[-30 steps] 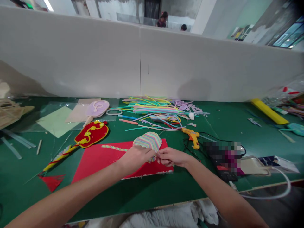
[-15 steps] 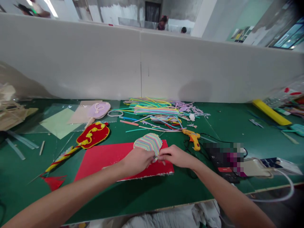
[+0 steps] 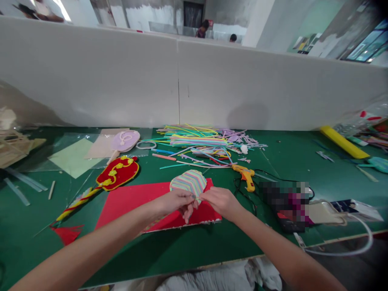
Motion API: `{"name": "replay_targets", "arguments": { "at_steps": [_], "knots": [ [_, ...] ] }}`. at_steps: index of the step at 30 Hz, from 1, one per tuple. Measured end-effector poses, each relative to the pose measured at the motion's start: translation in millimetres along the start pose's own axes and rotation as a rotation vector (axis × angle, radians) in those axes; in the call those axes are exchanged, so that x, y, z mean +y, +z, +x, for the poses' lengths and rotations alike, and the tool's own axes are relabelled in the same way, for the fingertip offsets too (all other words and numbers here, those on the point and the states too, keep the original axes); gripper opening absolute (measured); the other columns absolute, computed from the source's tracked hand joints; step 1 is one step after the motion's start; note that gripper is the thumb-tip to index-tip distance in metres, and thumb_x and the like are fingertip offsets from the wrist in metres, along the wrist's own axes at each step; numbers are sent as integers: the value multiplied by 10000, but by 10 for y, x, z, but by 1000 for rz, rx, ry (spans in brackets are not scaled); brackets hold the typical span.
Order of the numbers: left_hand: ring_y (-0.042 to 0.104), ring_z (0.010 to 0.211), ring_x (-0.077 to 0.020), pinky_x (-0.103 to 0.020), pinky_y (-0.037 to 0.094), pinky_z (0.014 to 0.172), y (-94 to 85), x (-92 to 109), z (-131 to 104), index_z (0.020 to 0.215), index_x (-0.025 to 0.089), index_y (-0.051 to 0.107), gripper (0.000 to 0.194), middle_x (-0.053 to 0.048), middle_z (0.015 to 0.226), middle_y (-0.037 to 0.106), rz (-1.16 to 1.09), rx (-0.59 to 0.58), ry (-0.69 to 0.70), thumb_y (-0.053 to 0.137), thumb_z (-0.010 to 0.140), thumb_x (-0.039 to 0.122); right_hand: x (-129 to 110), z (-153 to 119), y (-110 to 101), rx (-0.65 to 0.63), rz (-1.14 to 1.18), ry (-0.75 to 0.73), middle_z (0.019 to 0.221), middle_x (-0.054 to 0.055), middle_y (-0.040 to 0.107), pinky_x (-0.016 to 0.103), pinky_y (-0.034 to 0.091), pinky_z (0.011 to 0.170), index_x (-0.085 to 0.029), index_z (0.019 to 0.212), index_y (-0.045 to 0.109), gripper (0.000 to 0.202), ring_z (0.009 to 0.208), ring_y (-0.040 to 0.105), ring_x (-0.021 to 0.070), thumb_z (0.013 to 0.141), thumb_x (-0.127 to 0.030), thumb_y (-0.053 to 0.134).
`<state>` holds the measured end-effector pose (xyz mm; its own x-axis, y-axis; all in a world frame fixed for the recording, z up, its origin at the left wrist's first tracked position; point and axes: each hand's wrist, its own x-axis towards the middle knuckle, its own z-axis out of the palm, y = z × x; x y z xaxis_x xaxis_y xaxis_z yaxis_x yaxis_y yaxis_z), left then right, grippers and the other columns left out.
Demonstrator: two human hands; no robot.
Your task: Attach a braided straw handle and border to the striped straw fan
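Observation:
A small fan-shaped piece with pastel stripes lies tilted over a red board, its rounded head pointing away from me. My left hand pinches at the lower end of this striped fan, thumb and forefinger together and the other fingers curled beneath. Right beside it, my right hand is closed, its fingertips meeting the left ones at the same narrow end. What exactly lies between the fingertips is too small to make out.
Left of the board rests a red and yellow fan with a tassel, near a lilac fan. Behind are colourful strips. An orange glue gun with its cord is at right, near a phone. A white partition stands behind.
My left hand has turned, so its lower fingers now show below the fan's end. The right hand has shifted slightly, fingertips still at the same spot. The view has moved slightly.

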<state>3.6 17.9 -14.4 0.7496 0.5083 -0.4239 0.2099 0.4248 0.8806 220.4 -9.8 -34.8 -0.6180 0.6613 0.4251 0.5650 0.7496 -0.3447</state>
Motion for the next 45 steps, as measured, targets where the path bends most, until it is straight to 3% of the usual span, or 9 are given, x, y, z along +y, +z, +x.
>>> {"name": "replay_targets", "arguments": {
  "at_steps": [6,10,18,26,29,33,39,42,45],
  "knots": [
    [642,743,-190,-242,418,577,15,160,-104,1040,190,526,177,-42,843,668,1157,330,169,507,868,226,47,148,-61,-323,643,494,579,-12,606,220,393,621,-160,698,615,365,581,534,104,911,-417,468],
    [640,747,-187,-245,410,576,52,87,-98,996,169,532,138,-49,876,660,1645,271,385,497,870,125,59,185,-53,-468,996,622,546,-37,528,197,300,492,-133,738,599,412,475,387,59,872,-507,490],
    [597,616,-153,-259,404,546,-32,-11,-108,932,172,529,92,-4,733,627,1796,272,655,463,890,123,69,129,-112,-623,1434,799,496,-85,396,181,141,392,-101,845,602,368,407,215,20,842,-467,572],
    [622,812,-147,-257,457,682,-2,72,-173,1043,144,530,208,-81,938,660,1937,311,1032,363,924,112,125,71,-5,-686,1511,819,431,-105,379,190,120,373,-148,703,495,376,372,171,21,771,-486,646],
    [625,764,-170,-275,449,644,5,73,-159,1005,123,541,176,-67,836,658,1984,292,996,393,911,111,103,107,-26,-602,1459,818,455,-101,399,193,108,383,-157,710,486,376,382,181,21,779,-496,631],
    [605,634,-162,-259,413,572,49,75,-126,900,150,556,155,-38,719,642,1718,328,604,418,868,86,15,180,-131,-372,920,584,523,-42,500,194,296,498,-145,640,534,363,497,405,56,877,-421,530],
    [557,491,-126,-227,422,533,84,186,-94,672,169,495,229,8,509,561,483,172,125,399,858,260,-114,133,-165,43,40,5,729,46,660,264,359,635,-134,883,659,236,682,529,136,928,-161,429],
    [488,395,-116,-237,409,469,38,158,-57,663,158,500,229,23,452,524,53,50,-50,545,737,370,-121,63,-138,96,-309,-243,669,51,631,293,318,599,-108,948,646,233,643,489,146,910,-94,416],
    [482,408,-106,-227,401,471,-8,97,-41,676,150,512,275,29,469,523,-23,11,-115,606,678,409,-99,20,-87,87,-377,-311,667,48,629,298,298,574,-110,970,639,220,621,474,145,906,-104,429]
  ]
}}
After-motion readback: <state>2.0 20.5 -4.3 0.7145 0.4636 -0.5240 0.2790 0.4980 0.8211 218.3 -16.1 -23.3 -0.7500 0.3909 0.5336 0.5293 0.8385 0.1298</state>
